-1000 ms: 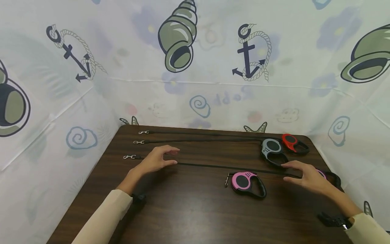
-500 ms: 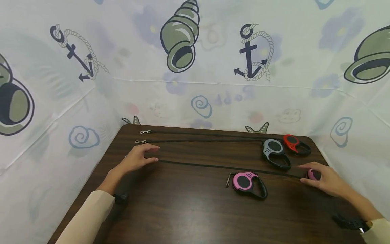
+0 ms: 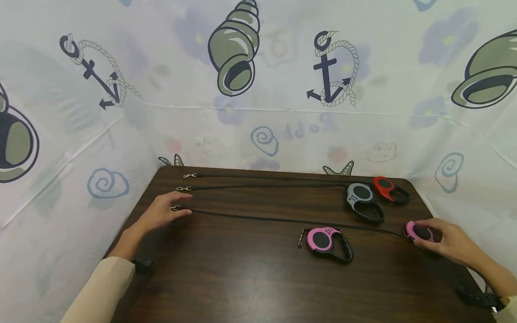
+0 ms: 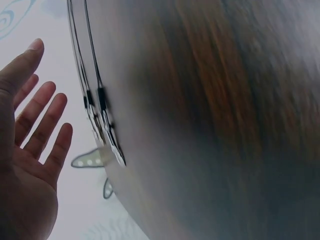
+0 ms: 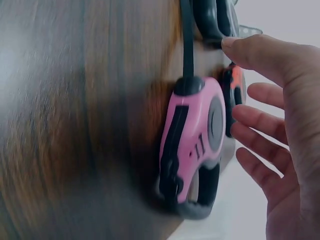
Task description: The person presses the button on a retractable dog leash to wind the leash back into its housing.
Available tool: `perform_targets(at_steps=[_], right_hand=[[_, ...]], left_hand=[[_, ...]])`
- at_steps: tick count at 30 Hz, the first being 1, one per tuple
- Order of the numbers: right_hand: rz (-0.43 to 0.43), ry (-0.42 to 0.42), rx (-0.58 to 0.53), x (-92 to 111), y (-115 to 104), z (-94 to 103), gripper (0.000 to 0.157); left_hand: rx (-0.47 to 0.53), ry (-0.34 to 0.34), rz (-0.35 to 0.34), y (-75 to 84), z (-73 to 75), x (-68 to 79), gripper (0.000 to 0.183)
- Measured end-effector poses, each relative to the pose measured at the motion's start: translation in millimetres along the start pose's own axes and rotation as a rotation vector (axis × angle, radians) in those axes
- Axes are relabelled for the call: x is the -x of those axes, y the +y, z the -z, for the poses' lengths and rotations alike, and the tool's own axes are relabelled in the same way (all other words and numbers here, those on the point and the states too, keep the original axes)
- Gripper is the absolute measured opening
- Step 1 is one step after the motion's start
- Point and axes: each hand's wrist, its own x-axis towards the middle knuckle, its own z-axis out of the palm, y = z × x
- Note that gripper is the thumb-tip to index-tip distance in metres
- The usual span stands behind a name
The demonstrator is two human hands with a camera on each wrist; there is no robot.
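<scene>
Over the right end of the table, my right hand (image 3: 450, 240) hovers with thumb and fingers parted around a pink retractable dog leash (image 3: 413, 230). In the right wrist view, that leash (image 5: 195, 135) stands beside the spread fingers, its black strap (image 5: 187, 45) pulled out. The strap (image 3: 291, 220) runs left across the table to a metal snap hook (image 3: 175, 207). Close by this hook, my left hand (image 3: 161, 211) holds its thumb and fingers apart; the left wrist view shows its fingers (image 4: 42, 120) loosely extended with nothing in them.
A second pink leash (image 3: 322, 240), its strap wound in, lies at the centre right. Behind it are a grey leash (image 3: 361, 192) and a red leash (image 3: 384, 184), straps stretched left to their hooks (image 3: 184, 188). Patterned cloth (image 3: 282, 89) surrounds the dark wooden table (image 3: 250, 269).
My left hand has moved left along the strap to the hook end. My right hand has moved right to the pink leash at the table's right end. The leashes lie where they were.
</scene>
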Motion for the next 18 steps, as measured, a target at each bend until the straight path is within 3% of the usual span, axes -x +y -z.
perform_targets(at_steps=[6,18], right_hand=[[-0.021,0.009,0.088,9.3,13.5,6.9,0.056],[-0.117,-0.083,0.187,21.8,23.5,11.1,0.061]], left_hand=[[-0.044,0.009,0.013,-11.7,5.7,7.2,0.052],[-0.106,0.031,0.01,-29.1,12.9,15.8,0.051]])
